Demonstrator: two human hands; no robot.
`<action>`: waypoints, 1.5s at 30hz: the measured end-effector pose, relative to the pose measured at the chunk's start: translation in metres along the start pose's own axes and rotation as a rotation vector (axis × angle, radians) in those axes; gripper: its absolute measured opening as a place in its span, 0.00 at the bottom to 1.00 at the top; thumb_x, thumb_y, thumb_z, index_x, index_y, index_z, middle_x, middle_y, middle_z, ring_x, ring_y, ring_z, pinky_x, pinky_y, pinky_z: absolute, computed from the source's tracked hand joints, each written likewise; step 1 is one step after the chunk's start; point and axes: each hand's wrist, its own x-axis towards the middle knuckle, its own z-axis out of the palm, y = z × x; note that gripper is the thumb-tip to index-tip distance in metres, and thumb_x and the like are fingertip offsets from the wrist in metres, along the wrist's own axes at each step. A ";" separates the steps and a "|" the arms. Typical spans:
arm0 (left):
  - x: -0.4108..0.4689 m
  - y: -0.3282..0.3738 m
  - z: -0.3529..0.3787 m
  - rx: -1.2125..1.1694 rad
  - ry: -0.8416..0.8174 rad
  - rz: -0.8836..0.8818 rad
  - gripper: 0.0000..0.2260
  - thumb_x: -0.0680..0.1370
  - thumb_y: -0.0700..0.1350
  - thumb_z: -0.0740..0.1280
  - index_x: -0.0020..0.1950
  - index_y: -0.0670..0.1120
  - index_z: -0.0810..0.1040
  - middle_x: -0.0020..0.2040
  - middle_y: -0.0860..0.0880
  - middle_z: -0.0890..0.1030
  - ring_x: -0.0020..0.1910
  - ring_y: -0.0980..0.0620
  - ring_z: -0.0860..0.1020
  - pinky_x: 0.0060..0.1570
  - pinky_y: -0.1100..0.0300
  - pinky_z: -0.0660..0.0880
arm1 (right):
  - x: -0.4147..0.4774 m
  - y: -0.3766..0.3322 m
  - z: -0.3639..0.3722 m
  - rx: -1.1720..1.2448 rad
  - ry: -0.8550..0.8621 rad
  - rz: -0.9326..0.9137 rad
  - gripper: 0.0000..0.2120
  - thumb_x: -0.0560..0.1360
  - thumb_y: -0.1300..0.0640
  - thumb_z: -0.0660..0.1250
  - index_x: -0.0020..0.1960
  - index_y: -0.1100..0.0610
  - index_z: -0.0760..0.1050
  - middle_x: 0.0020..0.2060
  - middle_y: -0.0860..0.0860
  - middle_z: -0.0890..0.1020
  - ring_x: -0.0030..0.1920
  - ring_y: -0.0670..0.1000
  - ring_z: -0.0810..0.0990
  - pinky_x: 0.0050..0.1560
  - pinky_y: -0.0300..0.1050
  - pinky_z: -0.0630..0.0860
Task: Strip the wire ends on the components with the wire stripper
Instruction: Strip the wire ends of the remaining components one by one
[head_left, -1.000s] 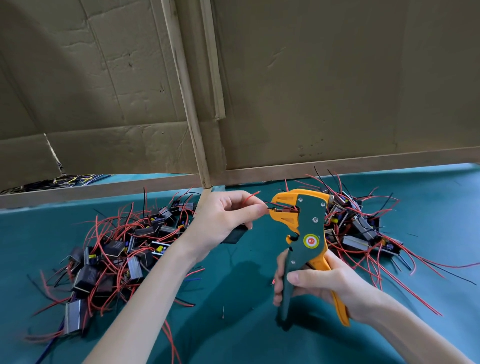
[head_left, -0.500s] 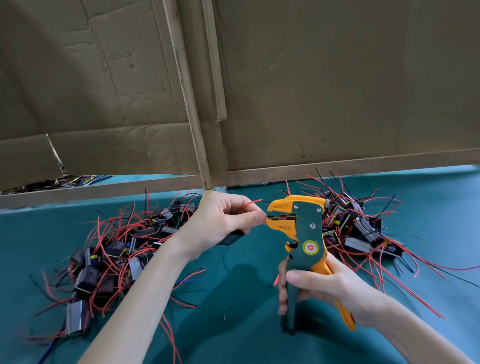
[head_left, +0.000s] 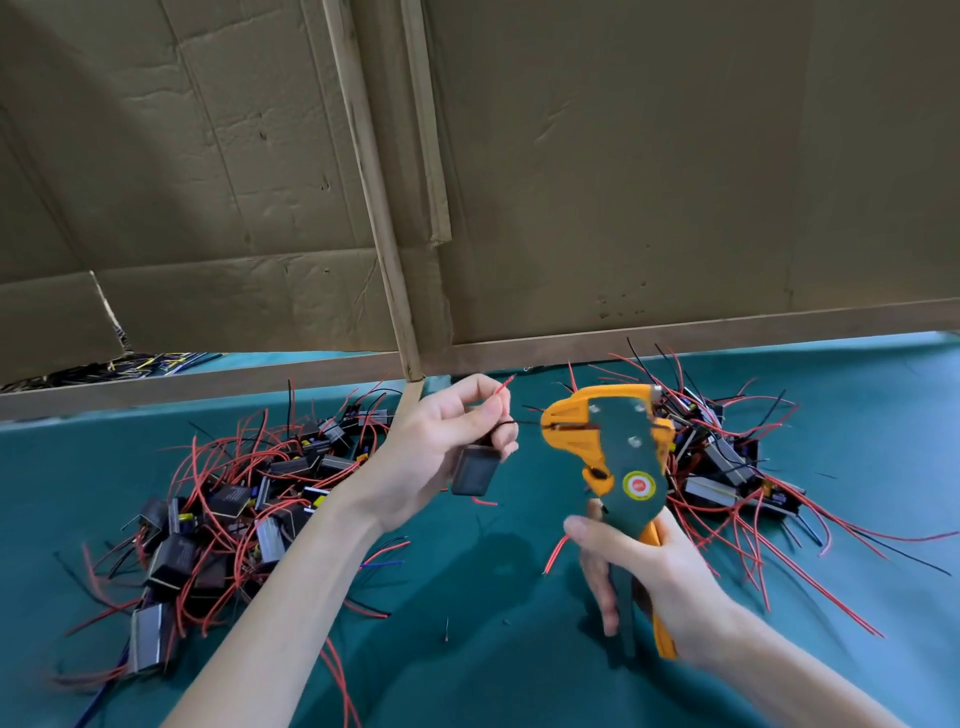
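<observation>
My left hand (head_left: 447, 447) holds a small black box component (head_left: 474, 472) and pinches its wires; the red wire end sticks up past my fingertips, the black wire runs right toward the jaws of the wire stripper (head_left: 613, 457). My right hand (head_left: 644, 577) grips the stripper's green and orange handles, with the orange jaw head upright and pointing left. A short gap separates my left fingertips from the jaws.
A pile of black components with red and black wires (head_left: 228, 504) lies on the green cloth (head_left: 467, 649) at left; a second pile (head_left: 727, 467) lies behind the stripper at right. A cardboard wall (head_left: 623, 182) stands along the back. Loose wire scraps dot the cloth.
My left hand has drawn slightly back from the jaws and turned, so the component now hangs visible below the fingers. The stripper stays upright in my right hand.
</observation>
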 end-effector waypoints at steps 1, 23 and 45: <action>0.000 -0.002 0.001 0.016 -0.002 -0.004 0.08 0.79 0.47 0.62 0.42 0.46 0.72 0.34 0.52 0.73 0.35 0.54 0.73 0.57 0.49 0.64 | 0.001 0.002 -0.001 0.002 0.054 0.012 0.24 0.60 0.45 0.75 0.31 0.63 0.67 0.20 0.60 0.71 0.18 0.55 0.68 0.24 0.42 0.68; -0.005 0.013 0.005 0.375 -0.035 0.036 0.11 0.78 0.51 0.63 0.39 0.51 0.80 0.34 0.35 0.60 0.32 0.47 0.61 0.29 0.65 0.60 | 0.001 -0.008 -0.003 0.125 -0.276 0.066 0.09 0.67 0.56 0.74 0.44 0.59 0.81 0.39 0.65 0.81 0.41 0.65 0.82 0.44 0.54 0.79; -0.006 0.015 0.005 0.401 -0.073 -0.027 0.11 0.77 0.50 0.62 0.36 0.50 0.79 0.31 0.48 0.65 0.28 0.54 0.63 0.29 0.70 0.62 | -0.004 -0.007 -0.001 -0.001 -0.176 0.024 0.09 0.64 0.51 0.74 0.36 0.53 0.77 0.27 0.61 0.77 0.26 0.59 0.76 0.34 0.49 0.75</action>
